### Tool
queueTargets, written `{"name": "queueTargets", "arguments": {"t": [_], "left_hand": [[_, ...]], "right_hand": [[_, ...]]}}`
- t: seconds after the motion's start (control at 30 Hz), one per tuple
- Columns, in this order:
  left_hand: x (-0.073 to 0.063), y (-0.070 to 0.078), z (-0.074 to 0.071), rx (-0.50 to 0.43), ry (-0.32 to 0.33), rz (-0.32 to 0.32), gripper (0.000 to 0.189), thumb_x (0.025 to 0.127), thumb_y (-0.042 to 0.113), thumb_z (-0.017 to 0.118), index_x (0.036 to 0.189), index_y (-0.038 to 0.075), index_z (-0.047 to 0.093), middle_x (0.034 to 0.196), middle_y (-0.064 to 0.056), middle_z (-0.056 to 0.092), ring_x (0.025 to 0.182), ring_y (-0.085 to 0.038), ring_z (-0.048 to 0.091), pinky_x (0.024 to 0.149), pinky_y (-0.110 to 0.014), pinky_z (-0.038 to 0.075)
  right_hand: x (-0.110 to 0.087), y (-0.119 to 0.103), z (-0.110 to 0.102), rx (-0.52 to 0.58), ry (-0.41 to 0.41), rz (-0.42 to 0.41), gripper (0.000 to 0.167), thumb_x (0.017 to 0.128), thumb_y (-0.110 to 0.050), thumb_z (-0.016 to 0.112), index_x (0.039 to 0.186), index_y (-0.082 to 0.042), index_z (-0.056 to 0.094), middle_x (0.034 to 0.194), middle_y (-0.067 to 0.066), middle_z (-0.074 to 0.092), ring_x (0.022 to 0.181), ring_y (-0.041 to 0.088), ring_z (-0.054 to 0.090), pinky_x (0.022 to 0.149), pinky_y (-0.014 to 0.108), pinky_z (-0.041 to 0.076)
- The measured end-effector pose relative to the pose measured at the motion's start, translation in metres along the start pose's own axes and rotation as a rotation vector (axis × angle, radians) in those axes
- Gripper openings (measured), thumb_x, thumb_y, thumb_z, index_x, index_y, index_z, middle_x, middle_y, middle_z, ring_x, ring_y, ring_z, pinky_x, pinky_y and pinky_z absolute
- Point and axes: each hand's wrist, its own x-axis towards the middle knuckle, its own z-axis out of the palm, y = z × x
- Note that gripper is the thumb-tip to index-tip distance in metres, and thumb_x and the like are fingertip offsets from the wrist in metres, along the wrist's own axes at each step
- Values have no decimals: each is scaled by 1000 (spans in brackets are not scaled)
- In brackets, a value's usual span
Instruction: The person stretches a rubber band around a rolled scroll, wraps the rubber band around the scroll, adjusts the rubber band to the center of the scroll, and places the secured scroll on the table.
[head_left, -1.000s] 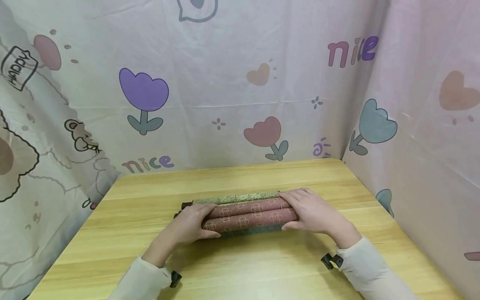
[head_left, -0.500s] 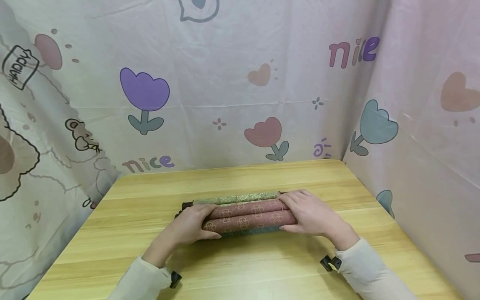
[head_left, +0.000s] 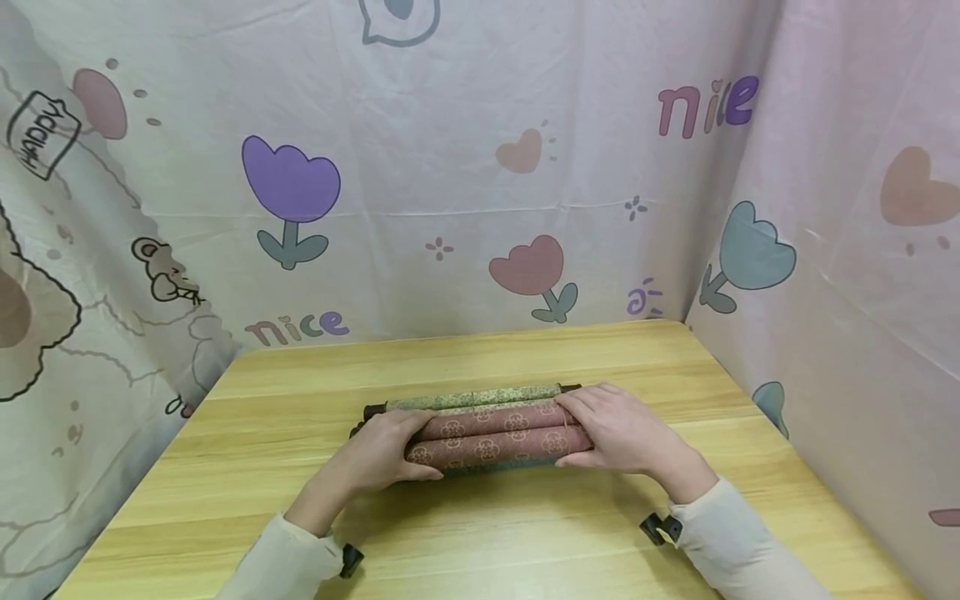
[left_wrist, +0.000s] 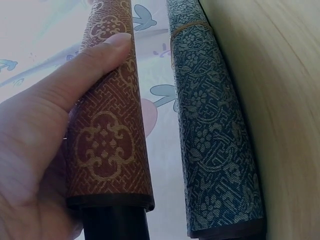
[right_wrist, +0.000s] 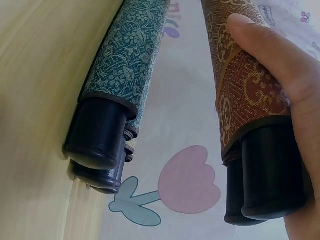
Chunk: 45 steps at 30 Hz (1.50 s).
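Two red brocade scroll rolls [head_left: 487, 448], side by side, are gripped at both ends in the head view. My left hand [head_left: 382, 448] holds their left end, its thumb lying along the near roll in the left wrist view. Around the right end curls my right hand [head_left: 626, 427], beside a thin tie and the rolls' black end knobs [right_wrist: 272, 170]. Both wrist views show a gap between the red rolls and a blue patterned scroll [left_wrist: 215, 130] on the table. Behind the red rolls lies a green-yellow scroll [head_left: 450, 401], partly covered by them.
The wooden table [head_left: 487, 542] reaches back to a white printed cloth [head_left: 420, 183] with flowers and lettering, which also hangs at both sides. More black knobs [right_wrist: 100, 175] cluster behind the blue scroll's end in the right wrist view.
My right hand has shifted slightly toward me and left, baring the green-yellow scroll's dark right knob. The red rolls sit marginally nearer; my left hand has hardly moved.
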Motion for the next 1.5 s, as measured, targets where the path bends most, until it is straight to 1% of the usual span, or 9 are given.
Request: {"name": "queueTargets", "arguments": {"t": [0.3, 0.53, 0.63, 0.83, 0.97, 1.1, 1.2, 1.37, 1.5], "left_hand": [[3, 4, 1, 3, -21, -12, 85, 74, 54, 80, 132, -3, 57, 122, -17, 64, 110, -35, 61, 93, -49, 50], [3, 6, 1, 16, -24, -25, 84, 73, 51, 83, 132, -3, 57, 122, -18, 63, 110, -35, 61, 94, -53, 49], [3, 6, 0, 16, -25, -19, 83, 73, 53, 81, 132, -2, 58, 122, -16, 64, 110, -34, 62, 94, -50, 50], [6, 8, 0, 21, -5, 4, 83, 75, 56, 79, 131, -1, 59, 120, -15, 65, 108, -32, 63, 92, -46, 51], [6, 8, 0, 19, -1, -6, 84, 74, 54, 80, 131, -3, 58, 121, -16, 65, 109, -33, 62, 93, -47, 51], [5, 9, 0, 12, 3, -22, 83, 73, 53, 82, 131, -2, 59, 121, -16, 65, 109, -33, 62, 94, -49, 50], [4, 8, 1, 7, 10, -31, 81, 72, 51, 83, 130, -1, 60, 120, -15, 65, 108, -33, 63, 93, -49, 50], [3, 6, 2, 2, 17, -36, 78, 72, 49, 84, 128, -1, 61, 118, -14, 66, 106, -32, 64, 91, -47, 52], [2, 7, 2, 4, 13, -40, 79, 72, 50, 83, 129, 0, 60, 119, -15, 66, 107, -32, 64, 91, -49, 51]], "right_hand": [[5, -9, 1, -5, 4, -17, 85, 74, -68, 71, 128, -3, 57, 116, 7, 64, 103, 26, 63, 91, 44, 51], [9, -15, 2, -21, -32, 9, 89, 72, -69, 72, 126, 0, 58, 117, 10, 64, 105, 28, 63, 92, 44, 51], [11, -18, 2, -9, -23, 13, 87, 73, -67, 73, 126, -1, 58, 118, 10, 64, 106, 28, 63, 93, 44, 51], [14, -19, 1, -7, -9, 21, 90, 77, -73, 63, 130, -1, 58, 122, 9, 63, 110, 28, 61, 95, 44, 50], [13, -17, 0, 12, -38, 32, 95, 78, -79, 50, 134, -2, 55, 125, 10, 61, 114, 28, 59, 100, 45, 46], [10, -13, -1, 59, -68, 52, 98, 78, -81, 47, 138, -3, 51, 130, 11, 59, 118, 31, 56, 103, 48, 43], [8, -10, -2, 82, -91, 79, 98, 78, -79, 53, 140, -3, 48, 132, 12, 57, 120, 32, 55, 103, 49, 42], [5, -4, -5, 89, -114, 105, 94, 76, -62, 74, 142, 0, 46, 132, 12, 57, 120, 32, 54, 103, 49, 41], [3, -3, -6, 96, -111, 111, 87, 76, -53, 79, 140, -2, 48, 131, 11, 58, 118, 32, 55, 101, 50, 42]]}}
